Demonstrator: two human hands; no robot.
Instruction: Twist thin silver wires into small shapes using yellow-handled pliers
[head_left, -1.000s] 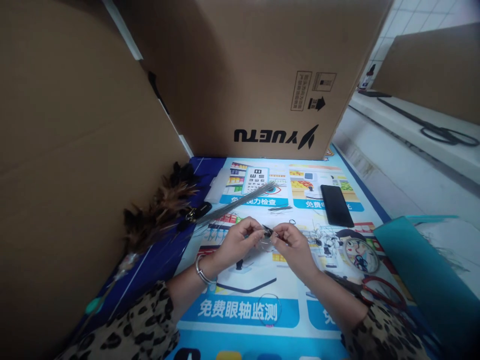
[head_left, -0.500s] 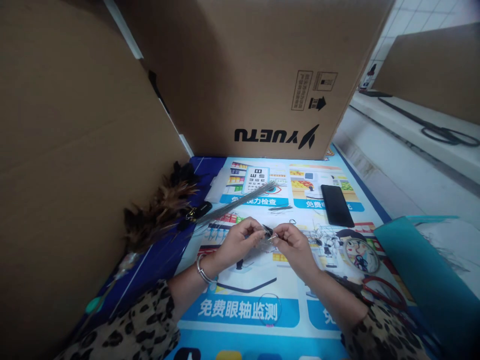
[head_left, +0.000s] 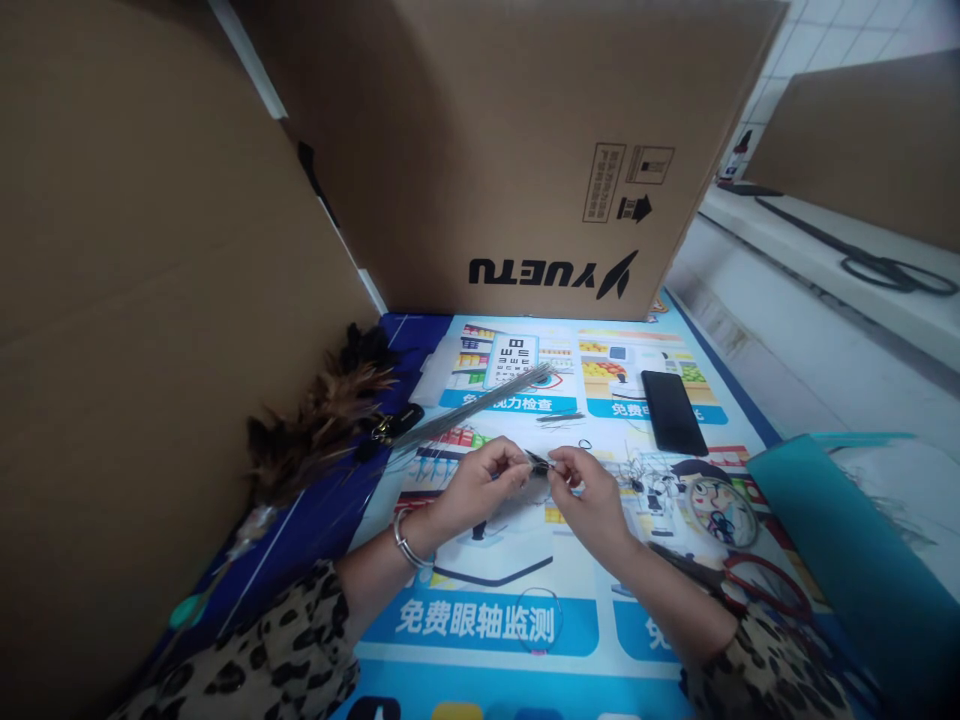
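Over the middle of the printed mat, my left hand (head_left: 489, 485) is closed in a pinch on a small dark piece (head_left: 537, 463), perhaps a bit of feather. My right hand (head_left: 589, 495) pinches at the piece's right side, with its fingertips close to those of my left hand. What exactly the right fingertips hold is too small to tell. A bundle of thin grey wires (head_left: 480, 402) lies behind my left hand, and a few short wires (head_left: 560, 417) lie beyond both hands. A small dark ring (head_left: 585, 444) rests just behind my right hand.
Brown feathers (head_left: 319, 420) lie at the left by a cardboard wall (head_left: 150, 300). A black phone (head_left: 674, 412) is at the back right. Tangled wires, a clear round container (head_left: 722, 511), red-handled scissors (head_left: 769, 583) and a teal box (head_left: 847, 520) stand or lie on the right.
My right hand's fingertips have shifted slightly and its fingers have changed their pose beside the small dark piece. The dark piece now looks flatter. My left hand has hardly moved.
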